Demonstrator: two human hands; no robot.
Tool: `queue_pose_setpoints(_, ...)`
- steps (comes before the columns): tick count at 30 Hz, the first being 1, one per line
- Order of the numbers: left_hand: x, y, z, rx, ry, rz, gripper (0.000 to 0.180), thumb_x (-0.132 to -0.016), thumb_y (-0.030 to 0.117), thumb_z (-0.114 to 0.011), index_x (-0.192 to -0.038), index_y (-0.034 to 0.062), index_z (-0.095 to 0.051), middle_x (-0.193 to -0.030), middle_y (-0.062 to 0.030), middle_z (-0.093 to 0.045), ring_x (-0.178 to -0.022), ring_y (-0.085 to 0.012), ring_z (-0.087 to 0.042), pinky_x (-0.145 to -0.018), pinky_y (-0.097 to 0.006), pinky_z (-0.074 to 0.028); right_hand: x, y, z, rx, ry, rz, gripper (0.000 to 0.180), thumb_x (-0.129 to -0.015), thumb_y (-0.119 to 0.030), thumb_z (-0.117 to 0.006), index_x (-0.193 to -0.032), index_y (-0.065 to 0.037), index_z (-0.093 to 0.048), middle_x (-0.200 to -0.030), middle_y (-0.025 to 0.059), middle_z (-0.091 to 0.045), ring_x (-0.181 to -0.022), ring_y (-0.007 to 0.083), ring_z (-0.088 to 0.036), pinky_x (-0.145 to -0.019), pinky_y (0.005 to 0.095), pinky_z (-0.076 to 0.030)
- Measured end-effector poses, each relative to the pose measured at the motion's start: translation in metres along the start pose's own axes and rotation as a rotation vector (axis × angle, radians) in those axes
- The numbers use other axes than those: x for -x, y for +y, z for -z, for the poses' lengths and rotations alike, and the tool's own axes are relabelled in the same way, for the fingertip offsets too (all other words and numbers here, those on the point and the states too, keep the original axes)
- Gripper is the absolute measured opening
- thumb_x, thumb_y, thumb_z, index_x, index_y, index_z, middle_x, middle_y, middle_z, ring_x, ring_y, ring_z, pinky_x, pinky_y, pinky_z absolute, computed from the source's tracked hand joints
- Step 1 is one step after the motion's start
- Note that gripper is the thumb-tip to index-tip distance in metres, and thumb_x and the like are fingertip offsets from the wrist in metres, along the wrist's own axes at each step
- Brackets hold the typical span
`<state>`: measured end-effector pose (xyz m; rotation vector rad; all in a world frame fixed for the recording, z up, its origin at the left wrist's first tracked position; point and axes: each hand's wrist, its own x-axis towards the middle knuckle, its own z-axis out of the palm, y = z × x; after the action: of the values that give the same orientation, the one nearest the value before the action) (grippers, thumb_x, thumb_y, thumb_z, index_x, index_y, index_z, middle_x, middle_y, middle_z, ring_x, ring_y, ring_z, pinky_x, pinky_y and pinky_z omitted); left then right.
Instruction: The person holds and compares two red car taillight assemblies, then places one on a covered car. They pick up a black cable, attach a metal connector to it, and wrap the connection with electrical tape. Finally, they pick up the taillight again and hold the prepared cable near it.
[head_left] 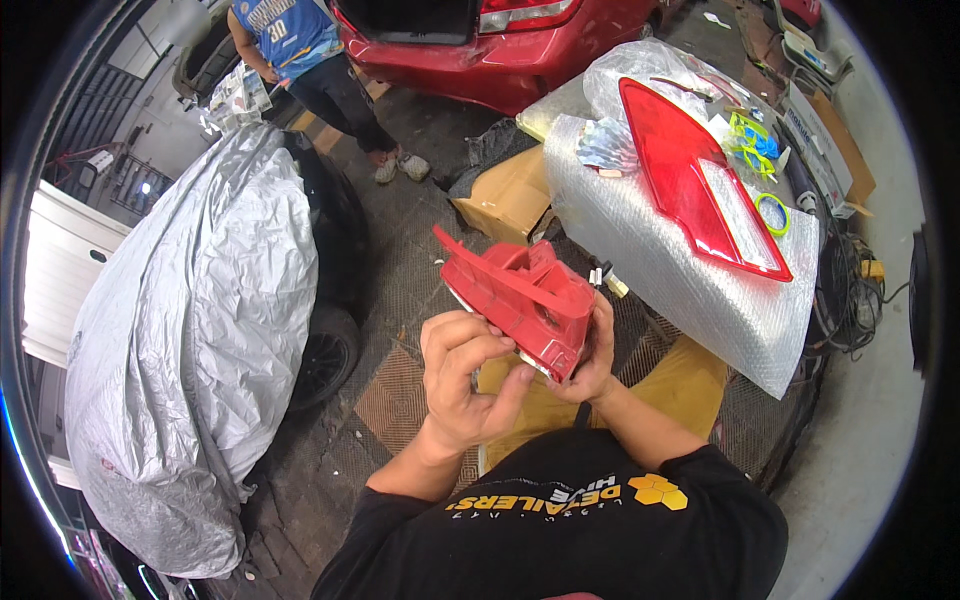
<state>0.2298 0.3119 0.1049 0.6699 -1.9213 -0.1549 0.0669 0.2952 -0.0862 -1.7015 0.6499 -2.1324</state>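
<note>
A seated person grips a red housing (520, 292) w/ both hands, held up in front of the chest. Left hand (462, 375) is curled at the part's lower left edge, fingers bent over it; right hand (592, 355) is clamped on its lower right corner from beneath. Hands sit close together, the part between them. Beyond the right hand, a red tail lamp (700, 180) lies on bubble wrap (660, 270), w/ green rings (772, 214) beside it. Just past the hands sits a cardboard box (508, 195). Left of the left hand, a car under a grey cover (190, 330). Far ahead, a 2nd person (300, 50) stands by a red car (470, 45).
</note>
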Motion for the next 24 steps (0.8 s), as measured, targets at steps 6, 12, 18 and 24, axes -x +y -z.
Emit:
queue_pose_setpoints(6,0.000,-0.002,-0.004,0.015,0.007,0.009,0.042,-0.064,0.008,-0.080,-0.101,0.0061,-0.062,-0.098,-0.0106,-0.060,-0.091,-0.0290,-0.057,-0.083,-0.041,-0.043,0.001,0.000,0.002,0.060,0.010,0.032,0.133,-0.054,-0.041,-0.101,-0.159,-0.009,-0.027,-0.155,0.0252,-0.030,-0.140,0.0393,-0.039,-0.114,0.0500,-0.036)
queue_pose_setpoints(12,-0.004,-0.003,-0.009,0.014,0.011,0.015,0.040,-0.060,0.007,-0.075,-0.097,0.0064,-0.059,-0.097,-0.0114,-0.059,-0.089,-0.0291,-0.055,-0.082,-0.041,-0.041,0.005,0.005,0.003,0.095,0.032,0.031,0.127,-0.057,-0.044,-0.098,-0.159,-0.011,-0.029,-0.153,0.0252,-0.033,-0.138,0.0388,-0.041,-0.112,0.0497,-0.037)
queue_pose_setpoints(18,-0.007,-0.007,-0.009,-0.011,-0.028,0.028,0.039,-0.059,0.007,-0.072,-0.094,0.0052,-0.055,-0.093,-0.0130,-0.056,-0.086,-0.0306,-0.052,-0.080,-0.041,-0.041,0.006,0.007,0.004,0.095,0.022,0.011,0.126,-0.058,-0.045,-0.097,-0.159,-0.011,-0.030,-0.151,0.0253,-0.035,-0.135,0.0390,-0.043,-0.111,0.0493,-0.038)
queue_pose_setpoints(24,-0.019,-0.009,-0.007,-0.033,-0.106,0.047,0.038,-0.059,0.005,-0.071,-0.092,0.0046,-0.053,-0.092,-0.0140,-0.054,-0.084,-0.0319,-0.051,-0.079,-0.041,-0.042,0.001,0.004,0.006,0.124,0.009,-0.010,0.124,-0.058,-0.042,-0.097,-0.158,-0.010,-0.030,-0.149,0.0249,-0.038,-0.133,0.0393,-0.044,-0.110,0.0494,-0.039)
